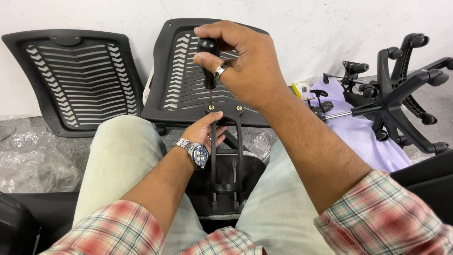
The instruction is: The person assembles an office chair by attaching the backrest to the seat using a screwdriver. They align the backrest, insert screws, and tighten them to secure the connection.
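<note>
Right hand [240, 63]: clasps screwdriver [208, 61], shaft vertical, tip on bracket screw [211, 107].
Left hand [205, 130]: directly below, gripping bracket [225, 156].

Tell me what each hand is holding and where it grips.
The right hand holds a screwdriver by its black handle. The left hand grips the black bracket near its top, just under the screws.

A grey floor [427, 101] is carrying everything around me. A black slatted chair back [78, 78] is resting on it at my left, leaning against the white wall. Crumpled clear plastic wrap [33, 163] is lying in front of that. To my right, a black star-shaped wheeled chair base [401, 101] is lying tipped beside a lilac cloth [358, 134].
</note>
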